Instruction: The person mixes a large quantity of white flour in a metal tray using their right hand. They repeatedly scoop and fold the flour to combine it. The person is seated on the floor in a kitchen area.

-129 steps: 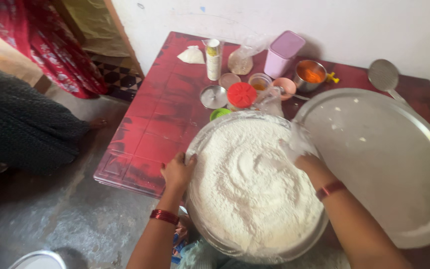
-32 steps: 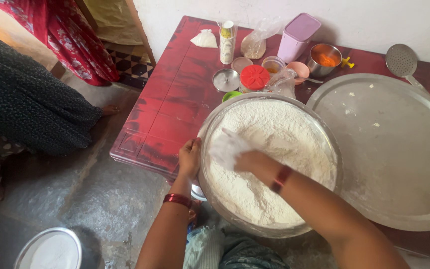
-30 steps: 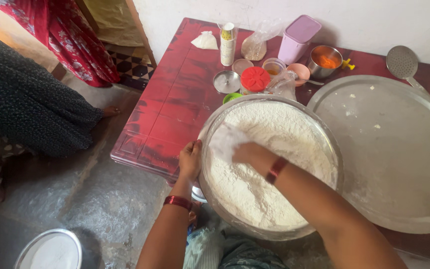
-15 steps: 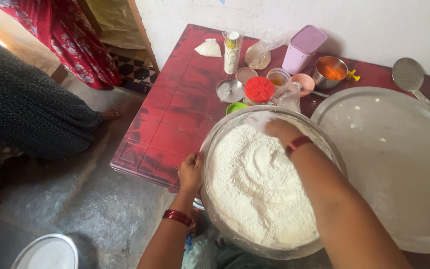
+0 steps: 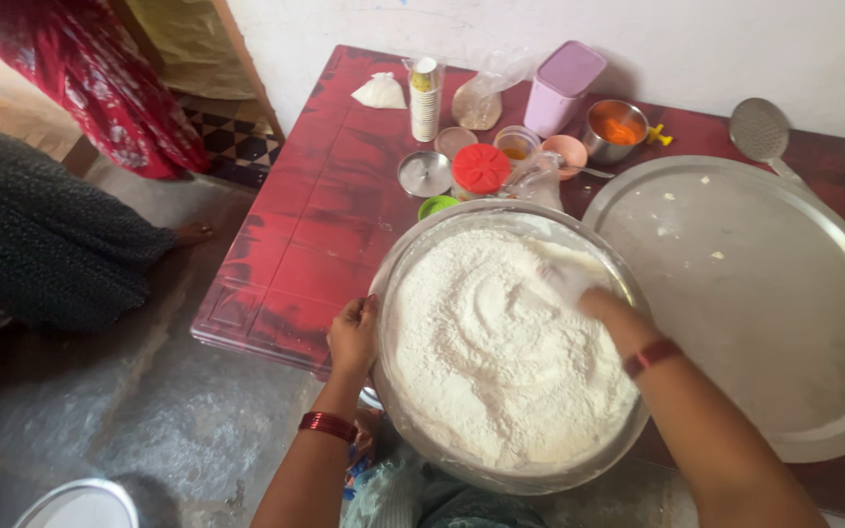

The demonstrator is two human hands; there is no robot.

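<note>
A wide steel bowl (image 5: 395,293) sat at the near edge of the red desk (image 5: 295,254), heaped nearly to its rim with white flour (image 5: 491,352), its surface swirled and uneven.

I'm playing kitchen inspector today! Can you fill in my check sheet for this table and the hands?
Surface: red table, worn, partly bare.
Job's things: big steel bowl heaped with white flour.
Clutter: wide steel tray, skimmer ladle, lilac box, red lid, small cups.
Grippers: left hand grips the bowl's rim; right hand, floury, is in the flour.
Cables: nothing seen.
Surroundings: white wall, grey floor, a person's dark garment at left.
</note>
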